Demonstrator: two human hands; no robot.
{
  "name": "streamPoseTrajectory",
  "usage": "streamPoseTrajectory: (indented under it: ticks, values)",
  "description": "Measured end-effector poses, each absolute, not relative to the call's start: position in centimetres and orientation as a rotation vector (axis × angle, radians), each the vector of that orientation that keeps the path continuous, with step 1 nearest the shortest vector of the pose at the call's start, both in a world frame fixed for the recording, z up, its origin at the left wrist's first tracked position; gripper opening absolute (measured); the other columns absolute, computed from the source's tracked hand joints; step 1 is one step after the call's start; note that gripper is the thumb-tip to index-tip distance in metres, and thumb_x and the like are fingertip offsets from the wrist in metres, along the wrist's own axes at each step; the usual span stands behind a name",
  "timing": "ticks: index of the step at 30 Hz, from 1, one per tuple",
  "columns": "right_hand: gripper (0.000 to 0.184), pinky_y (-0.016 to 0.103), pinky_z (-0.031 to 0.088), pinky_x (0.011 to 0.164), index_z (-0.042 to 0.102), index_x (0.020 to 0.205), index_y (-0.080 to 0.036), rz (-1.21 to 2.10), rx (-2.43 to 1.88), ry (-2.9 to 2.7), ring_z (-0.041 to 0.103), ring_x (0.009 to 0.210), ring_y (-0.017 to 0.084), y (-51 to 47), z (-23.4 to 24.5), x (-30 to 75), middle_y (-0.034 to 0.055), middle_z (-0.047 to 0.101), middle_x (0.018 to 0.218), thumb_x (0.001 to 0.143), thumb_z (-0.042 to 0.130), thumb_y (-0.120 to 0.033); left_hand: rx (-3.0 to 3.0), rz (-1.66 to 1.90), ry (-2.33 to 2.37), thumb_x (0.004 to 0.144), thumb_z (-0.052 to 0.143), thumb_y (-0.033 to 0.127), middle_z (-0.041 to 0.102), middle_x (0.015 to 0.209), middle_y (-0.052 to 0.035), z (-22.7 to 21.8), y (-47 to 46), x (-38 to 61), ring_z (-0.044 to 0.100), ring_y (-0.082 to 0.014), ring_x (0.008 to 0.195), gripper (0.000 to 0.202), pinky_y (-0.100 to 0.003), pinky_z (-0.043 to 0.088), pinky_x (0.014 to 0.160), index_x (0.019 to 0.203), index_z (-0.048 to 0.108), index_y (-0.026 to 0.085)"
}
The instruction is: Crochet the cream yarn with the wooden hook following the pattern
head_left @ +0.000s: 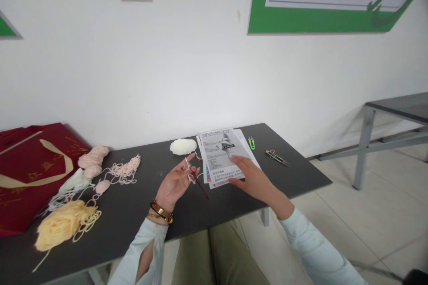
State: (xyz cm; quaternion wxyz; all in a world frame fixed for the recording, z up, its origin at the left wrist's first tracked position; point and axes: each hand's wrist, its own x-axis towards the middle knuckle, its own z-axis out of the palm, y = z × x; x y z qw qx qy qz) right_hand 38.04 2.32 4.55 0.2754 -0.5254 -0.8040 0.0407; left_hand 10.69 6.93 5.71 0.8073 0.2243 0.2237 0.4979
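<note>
My left hand [177, 180] is raised over the table, palm up, closed on a dark red crochet hook [201, 188] with white yarn looped round the index finger and the hook. From there the strand leads toward a white yarn ball [183, 146] behind the hand. My right hand [249, 176] is spread over the lower right part of the printed sheets [217, 156], its fingers apart and holding nothing. Whether its fingertips touch the paper I cannot tell. Text and small pictures cover the top sheet.
Green thread snips [251, 143] and scissors [277, 158] lie at the table's right. On the left are pink yarn [93, 160], yellow yarn [62, 225], pale yarn [72, 187] and a red bag [30, 173]. The dark table [133, 213] stands against a white wall; another table [401, 106] is right.
</note>
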Motion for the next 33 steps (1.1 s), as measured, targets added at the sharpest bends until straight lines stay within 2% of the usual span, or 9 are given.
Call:
streamPoseTrajectory:
  ticks: [3,6,8,11,13,15,21,27,33]
  values:
    - [0.059,0.043,0.045,0.1,0.029,0.143,-0.029,0.37,-1.137,-2.119,0.052,0.119,0.024,1.6,4.6,32.7,0.0089,0.054,0.132,0.089,0.052,-0.027,0.502,1.112,0.405,0.071,0.055,-0.008,0.064,0.075,-0.0026,6.4,6.1,12.3,0.065,-0.0134,0.074,0.063,-0.027,0.054,0.082,0.13,0.051,0.011]
    - [0.078,0.04,0.053,0.083,0.026,0.142,-0.029,0.528,-0.927,-1.817,0.062,0.092,0.023,0.9,3.6,28.5,0.0081,0.063,0.11,0.078,0.069,-0.035,0.517,1.114,0.383,0.068,0.059,-0.007,0.066,0.08,-0.0028,6.9,5.2,13.3,0.064,-0.0132,0.074,0.065,-0.023,0.053,0.073,0.129,0.054,0.014]
    - [0.056,0.039,0.054,0.079,0.041,0.133,-0.03,0.66,-0.862,-1.532,0.063,0.086,0.021,0.5,3.2,26.7,0.0055,0.065,0.103,0.082,0.064,-0.033,0.557,1.105,0.396,0.067,0.062,-0.006,0.064,0.074,-0.0001,6.9,4.7,13.3,0.063,-0.0115,0.068,0.065,-0.021,0.052,0.067,0.128,0.055,0.015]
    - [0.015,0.034,0.054,0.071,0.064,0.1,-0.027,0.863,-0.827,-1.08,0.064,0.077,0.018,0.5,3.2,25.3,0.0028,0.069,0.093,0.088,0.057,-0.031,0.68,1.074,0.431,0.067,0.065,-0.004,0.06,0.069,0.0022,6.7,4.5,12.8,0.06,-0.0104,0.062,0.068,-0.022,0.049,0.064,0.131,0.053,0.016]
    - [0.007,0.027,0.052,0.057,0.067,0.086,-0.024,0.995,-0.762,-0.824,0.06,0.059,0.013,1.1,3.4,24.9,-0.001,0.068,0.074,0.081,0.066,-0.029,0.764,1.065,0.476,0.067,0.067,-0.002,0.06,0.069,0.0024,6.5,4.8,12.3,0.06,-0.0111,0.065,0.071,-0.024,0.048,0.068,0.134,0.05,0.018]
    - [0.01,0.023,0.051,0.052,0.068,0.079,-0.02,1.14,-0.68,-0.658,0.058,0.053,0.01,2.0,3.5,25.0,-0.0025,0.066,0.064,0.075,0.073,-0.028,0.839,1.06,0.53,0.068,0.069,0.0,0.059,0.069,0.0029,6.4,5.2,11.9,0.06,-0.011,0.068,0.075,-0.024,0.046,0.072,0.137,0.047,0.019]
    - [0.018,0.018,0.052,0.052,0.07,0.079,-0.015,1.365,-0.587,-0.449,0.059,0.054,0.008,3.2,3.3,25.7,-0.0009,0.066,0.063,0.07,0.077,-0.028,1.093,0.993,0.612,0.074,0.07,0.01,0.06,0.077,0.0017,7.0,5.9,11.5,0.055,-0.0093,0.07,0.076,-0.023,0.043,0.068,0.141,0.038,0.024]
    - [0.014,0.018,0.052,0.054,0.067,0.079,-0.016,1.363,-0.564,-0.455,0.06,0.055,0.008,2.6,3.4,26.0,-0.0012,0.066,0.064,0.074,0.075,-0.027,1.202,0.99,0.749,0.071,0.074,0.016,0.059,0.099,-0.0011,7.5,5.8,11.8,0.057,-0.0109,0.082,0.066,-0.024,0.046,0.073,0.131,0.051,0.026]
    - [0.013,0.019,0.052,0.054,0.066,0.081,-0.017,1.316,-0.579,-0.479,0.06,0.056,0.008,2.1,3.5,25.8,-0.0008,0.067,0.067,0.075,0.074,-0.025,1.245,1.121,0.845,0.074,0.072,0.019,0.059,0.08,0.0019,7.5,5.2,12.7,0.056,-0.0091,0.073,0.053,-0.022,0.045,0.069,0.124,0.056,0.021]
